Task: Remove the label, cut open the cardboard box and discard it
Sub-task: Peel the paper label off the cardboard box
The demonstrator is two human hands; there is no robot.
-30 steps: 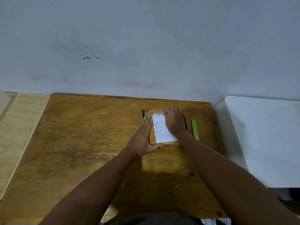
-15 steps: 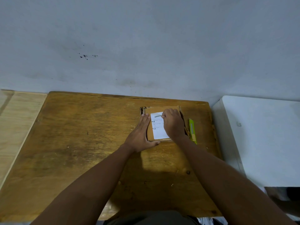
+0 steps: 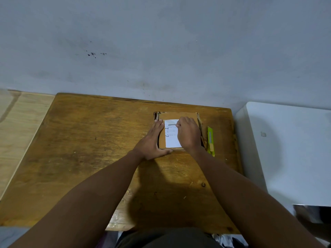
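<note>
A small brown cardboard box lies flat near the back right of the wooden table. A white printed label is stuck on its top. My left hand lies flat against the box's left side, fingers straight, thumb along the near edge. My right hand rests on the box top with its fingertips pinched at the label's upper part; a lifted strip of label shows at the fingertips. The right half of the label is hidden under that hand.
A yellow-green utility knife lies on the table just right of the box. A white surface adjoins the table on the right, a pale wooden surface on the left. A grey wall rises behind.
My right hand's fingertips have worked along the label's top edge, and a strip of it now looks lifted. My left hand has stayed against the box. The view shifted slightly.
</note>
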